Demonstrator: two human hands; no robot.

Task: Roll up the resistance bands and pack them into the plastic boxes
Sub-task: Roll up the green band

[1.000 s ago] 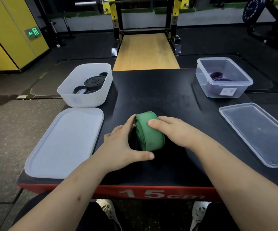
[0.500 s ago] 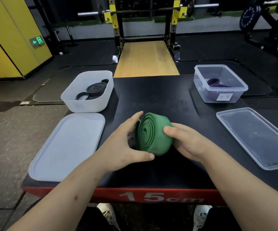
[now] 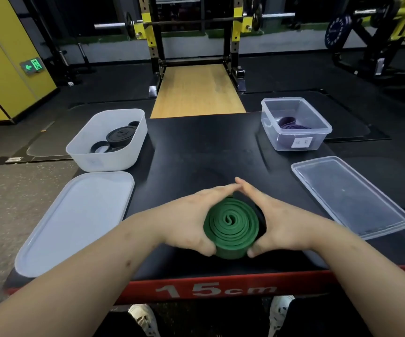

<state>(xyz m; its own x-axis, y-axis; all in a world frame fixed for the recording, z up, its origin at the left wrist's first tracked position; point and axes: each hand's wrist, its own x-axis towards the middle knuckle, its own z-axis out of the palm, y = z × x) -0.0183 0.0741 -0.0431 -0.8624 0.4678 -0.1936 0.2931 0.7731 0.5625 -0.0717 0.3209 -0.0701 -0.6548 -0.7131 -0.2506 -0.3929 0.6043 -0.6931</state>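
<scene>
The rolled green band (image 3: pixel 232 229) is held flat on the table (image 3: pixel 196 154), near its near edge. It is enclosed by the left hand (image 3: pixel 191 215) and right hand (image 3: pixel 281 220), with fingers curved around it and tips touching at the far side.

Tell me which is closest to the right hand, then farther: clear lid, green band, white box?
1. Green band, in the right hand's grip.
2. Clear lid, on the right.
3. White box, back left.
</scene>
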